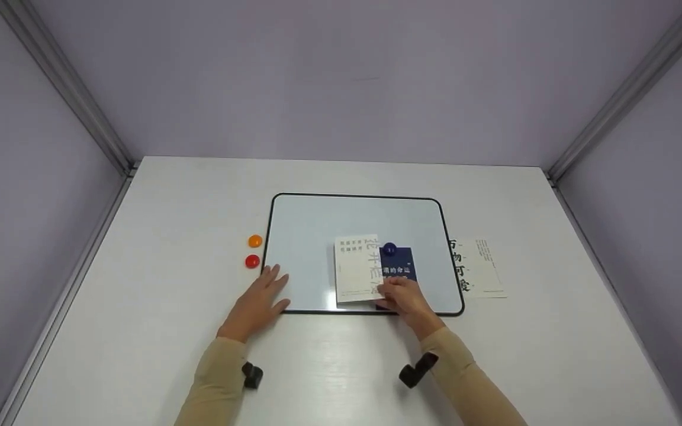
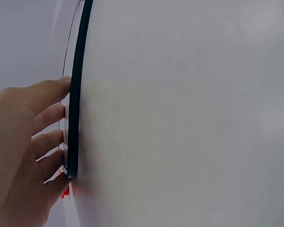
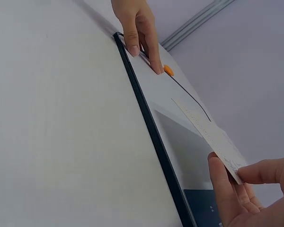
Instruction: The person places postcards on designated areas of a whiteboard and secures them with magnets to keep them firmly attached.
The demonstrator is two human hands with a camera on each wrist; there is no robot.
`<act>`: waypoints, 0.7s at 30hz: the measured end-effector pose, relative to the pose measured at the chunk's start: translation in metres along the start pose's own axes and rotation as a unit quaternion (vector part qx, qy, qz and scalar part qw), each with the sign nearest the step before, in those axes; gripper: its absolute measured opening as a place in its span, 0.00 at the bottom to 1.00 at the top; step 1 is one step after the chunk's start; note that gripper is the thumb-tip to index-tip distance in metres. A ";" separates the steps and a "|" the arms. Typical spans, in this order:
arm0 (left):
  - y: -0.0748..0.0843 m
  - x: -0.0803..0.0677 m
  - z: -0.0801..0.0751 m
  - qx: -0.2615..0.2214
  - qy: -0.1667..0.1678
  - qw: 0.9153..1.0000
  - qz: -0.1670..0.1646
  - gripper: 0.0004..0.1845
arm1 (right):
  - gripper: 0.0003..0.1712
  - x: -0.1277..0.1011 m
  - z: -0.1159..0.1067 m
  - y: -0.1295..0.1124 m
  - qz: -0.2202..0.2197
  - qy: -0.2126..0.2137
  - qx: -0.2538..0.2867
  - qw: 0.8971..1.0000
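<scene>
Pinching the near right corner of the white card (image 1: 357, 269), my right hand (image 1: 405, 300) sits at the near edge of the whiteboard (image 1: 317, 225), thumb and fingers closed on the card's edge. In the right wrist view that card (image 3: 213, 135) is tilted up off the board, its near edge raised between thumb and forefinger. It lies toward the near middle of the board, long axis running near to far, printed characters along its right side. Just right of it, partly under my hand, lies the dark blue card (image 1: 399, 266), with the same near-to-far axis and a blue magnet (image 1: 389, 249) at its far end.

My left hand (image 1: 256, 303) rests flat, fingers straight and slightly spread, at the board's near left corner; the left wrist view shows the fingertips (image 2: 61, 113) against the black frame (image 2: 75, 113). Both forearms reach in from the near side in tan sleeves.

Left of the board sit an orange magnet (image 1: 255, 241) and a red magnet (image 1: 252, 261). Another white card (image 1: 476, 267) lies on the table (image 1: 187, 195) just right of the board.
</scene>
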State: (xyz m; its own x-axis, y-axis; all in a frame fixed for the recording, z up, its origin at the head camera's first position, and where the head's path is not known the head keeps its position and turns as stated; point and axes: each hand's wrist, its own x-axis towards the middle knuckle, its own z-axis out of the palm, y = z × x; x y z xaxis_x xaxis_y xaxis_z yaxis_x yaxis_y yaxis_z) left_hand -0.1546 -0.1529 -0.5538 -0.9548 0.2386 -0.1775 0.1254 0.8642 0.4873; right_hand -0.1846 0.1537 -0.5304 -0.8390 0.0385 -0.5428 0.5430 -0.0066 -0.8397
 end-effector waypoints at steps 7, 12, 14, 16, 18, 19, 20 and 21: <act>0.001 -0.001 0.000 -0.004 0.006 1.000 0.001 0.32 | 0.07 0.000 0.006 0.000 0.002 0.001 -0.006 1.000; 0.001 -0.001 0.000 0.014 0.017 1.000 0.014 0.32 | 0.07 0.000 0.008 0.004 -0.006 -0.005 -0.001 1.000; 0.000 -0.001 0.001 0.020 0.020 0.999 0.017 0.32 | 0.06 0.000 0.010 0.005 -0.008 -0.009 0.004 1.000; 0.000 0.000 0.002 0.019 0.020 1.000 0.016 0.32 | 0.06 -0.001 0.011 0.007 -0.008 -0.008 0.006 1.000; 0.000 0.000 0.002 0.017 0.018 1.000 0.014 0.32 | 0.06 -0.001 0.012 0.007 -0.008 -0.005 0.005 1.000; 0.000 0.000 0.003 0.016 0.018 1.000 0.014 0.32 | 0.07 -0.001 0.013 0.008 -0.008 -0.004 0.004 1.000; 0.000 0.000 0.002 0.016 0.019 1.000 0.014 0.32 | 0.07 -0.001 0.013 0.008 -0.008 -0.003 0.001 1.000; 0.000 0.000 0.002 0.015 0.020 1.000 0.015 0.32 | 0.07 -0.001 0.014 0.008 -0.008 -0.002 0.000 1.000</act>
State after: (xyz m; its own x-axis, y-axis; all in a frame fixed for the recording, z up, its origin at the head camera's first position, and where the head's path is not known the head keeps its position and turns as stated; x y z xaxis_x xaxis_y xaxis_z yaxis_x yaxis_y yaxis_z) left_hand -0.1538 -0.1518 -0.5556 -0.9604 0.2472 -0.1289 0.1615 0.8702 0.4654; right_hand -0.1801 0.1401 -0.5370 -0.8478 0.0349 -0.5291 0.5293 -0.0061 -0.8484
